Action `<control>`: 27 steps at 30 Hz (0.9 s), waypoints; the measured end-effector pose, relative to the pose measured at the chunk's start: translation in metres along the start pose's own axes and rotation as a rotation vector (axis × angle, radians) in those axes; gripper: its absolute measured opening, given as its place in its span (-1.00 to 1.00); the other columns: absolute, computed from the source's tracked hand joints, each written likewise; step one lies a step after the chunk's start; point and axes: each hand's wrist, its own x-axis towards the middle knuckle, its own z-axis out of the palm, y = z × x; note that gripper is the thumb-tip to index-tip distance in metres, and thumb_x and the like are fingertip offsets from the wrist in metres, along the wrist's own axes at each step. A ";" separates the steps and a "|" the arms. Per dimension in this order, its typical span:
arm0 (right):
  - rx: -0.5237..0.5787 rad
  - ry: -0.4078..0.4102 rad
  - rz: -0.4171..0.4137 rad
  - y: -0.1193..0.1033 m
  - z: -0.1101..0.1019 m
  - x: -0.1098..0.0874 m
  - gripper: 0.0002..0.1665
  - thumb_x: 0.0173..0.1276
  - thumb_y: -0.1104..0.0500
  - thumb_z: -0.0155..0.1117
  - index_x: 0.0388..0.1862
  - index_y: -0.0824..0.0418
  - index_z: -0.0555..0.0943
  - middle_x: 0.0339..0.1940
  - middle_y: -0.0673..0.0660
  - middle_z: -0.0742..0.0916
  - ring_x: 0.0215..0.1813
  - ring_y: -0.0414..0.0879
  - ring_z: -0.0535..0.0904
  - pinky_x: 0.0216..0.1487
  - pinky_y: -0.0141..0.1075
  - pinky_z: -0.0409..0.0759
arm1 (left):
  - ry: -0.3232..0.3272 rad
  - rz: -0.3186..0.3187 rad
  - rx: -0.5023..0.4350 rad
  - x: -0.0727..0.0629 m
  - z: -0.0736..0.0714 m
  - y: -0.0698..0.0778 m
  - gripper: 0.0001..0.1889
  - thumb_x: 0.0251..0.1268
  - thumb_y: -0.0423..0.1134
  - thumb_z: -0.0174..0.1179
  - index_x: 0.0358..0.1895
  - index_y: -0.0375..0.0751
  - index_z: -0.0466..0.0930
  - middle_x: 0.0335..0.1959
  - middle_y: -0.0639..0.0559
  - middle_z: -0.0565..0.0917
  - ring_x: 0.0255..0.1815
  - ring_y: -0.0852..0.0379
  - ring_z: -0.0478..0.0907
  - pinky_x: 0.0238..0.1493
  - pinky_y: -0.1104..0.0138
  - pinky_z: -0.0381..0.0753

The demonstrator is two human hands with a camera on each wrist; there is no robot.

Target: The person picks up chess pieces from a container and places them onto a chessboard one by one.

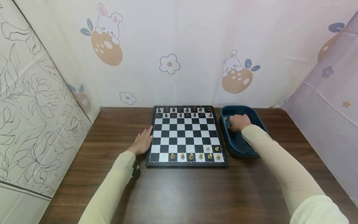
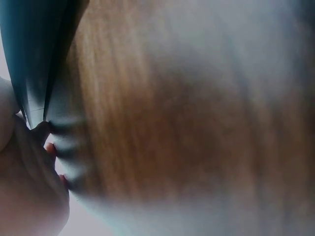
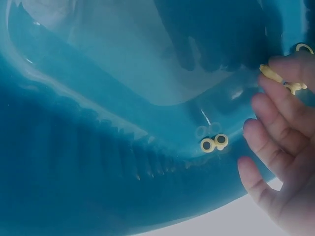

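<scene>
Printed fabric [image 1: 195, 87] hangs behind a dark wood-grain table [image 1: 179, 196]. Chessboard [image 1: 181, 133]: centred toward the table's far side, with dark pieces [image 1: 187, 109] in two rows at its far edge and light pieces [image 1: 191, 156] at its near right. Left arm: extended forward and inward from lower left; the left hand [image 1: 143, 141] lies low beside the board, fingers extended, fingertips at its left edge, grasping nothing. Right arm: extended from lower right, forward and leftward, wrist over the blue tray [image 1: 240, 154] just right of the board. The right hand [image 3: 290, 128] pinches a yellow piece [image 3: 270, 73] between thumb and index finger; the remaining fingers are spread, slightly bent. Two yellow pieces [image 3: 207, 145] lie together inside the tray.
</scene>
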 end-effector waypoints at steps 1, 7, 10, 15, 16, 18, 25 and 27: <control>0.002 -0.003 0.002 0.000 -0.001 0.000 -0.75 0.27 0.18 0.23 -0.61 0.20 0.57 -0.63 0.07 0.55 -0.48 0.01 0.47 -0.24 -0.02 0.46 | -0.001 0.000 0.001 0.000 0.000 0.000 -0.42 0.56 -0.13 -0.41 0.54 -0.21 -0.24 0.53 -0.14 -0.06 0.53 -0.13 -0.22 0.43 -0.07 -0.33; 0.027 0.011 0.009 -0.001 -0.011 -0.001 -0.77 0.25 0.16 0.29 -0.57 0.20 0.59 -0.66 0.06 0.55 -0.49 -0.01 0.47 -0.29 -0.10 0.40 | 0.008 -0.001 0.002 -0.001 -0.001 0.002 -0.42 0.56 -0.14 -0.38 0.53 -0.22 -0.23 0.53 -0.15 -0.05 0.52 -0.14 -0.21 0.43 -0.07 -0.33; 0.023 0.030 0.003 -0.001 -0.016 -0.005 -0.75 0.22 0.15 0.33 -0.61 0.18 0.57 -0.70 0.04 0.53 -0.52 -0.04 0.46 -0.35 -0.16 0.36 | 0.010 0.001 0.003 -0.002 0.000 0.002 -0.42 0.56 -0.14 -0.38 0.53 -0.23 -0.22 0.53 -0.15 -0.05 0.52 -0.14 -0.20 0.43 -0.07 -0.32; -0.043 0.082 -0.046 -0.003 -0.025 -0.013 -0.65 0.22 0.13 0.33 -0.72 0.13 0.49 -0.76 0.02 0.49 -0.58 -0.07 0.43 -0.35 -0.11 0.37 | 0.004 0.020 0.000 -0.003 -0.001 0.002 -0.42 0.56 -0.16 -0.39 0.53 -0.24 -0.23 0.53 -0.17 -0.06 0.52 -0.16 -0.20 0.43 -0.08 -0.32; -0.056 0.095 -0.054 -0.004 -0.027 -0.015 -0.64 0.22 0.13 0.33 -0.73 0.12 0.47 -0.77 0.01 0.48 -0.59 -0.07 0.42 -0.32 -0.07 0.40 | 0.003 0.024 0.000 -0.003 -0.001 0.002 -0.42 0.56 -0.17 -0.40 0.53 -0.24 -0.23 0.53 -0.17 -0.06 0.52 -0.16 -0.20 0.43 -0.08 -0.32; -0.078 0.122 -0.075 -0.008 -0.032 -0.020 -0.62 0.22 0.14 0.31 -0.74 0.12 0.44 -0.77 0.02 0.47 -0.59 -0.07 0.42 -0.19 0.06 0.46 | 0.002 0.029 -0.003 -0.003 -0.002 0.002 -0.42 0.56 -0.17 -0.40 0.53 -0.25 -0.23 0.53 -0.17 -0.06 0.52 -0.16 -0.20 0.43 -0.08 -0.31; -0.113 0.185 -0.098 -0.022 -0.050 -0.032 -0.57 0.20 0.16 0.29 -0.81 0.10 0.39 -0.79 0.00 0.43 -0.60 -0.06 0.39 -0.12 0.12 0.43 | -0.007 0.023 -0.007 -0.003 -0.002 0.002 -0.42 0.56 -0.16 -0.39 0.53 -0.25 -0.24 0.53 -0.18 -0.06 0.52 -0.17 -0.21 0.42 -0.08 -0.31; -0.126 0.199 -0.105 -0.026 -0.054 -0.035 -0.54 0.19 0.17 0.28 -0.85 0.09 0.36 -0.82 -0.01 0.40 -0.62 -0.07 0.36 -0.22 0.01 0.41 | -0.007 0.022 -0.005 -0.004 -0.002 0.002 -0.42 0.56 -0.16 -0.39 0.53 -0.25 -0.23 0.53 -0.18 -0.06 0.52 -0.17 -0.21 0.42 -0.09 -0.31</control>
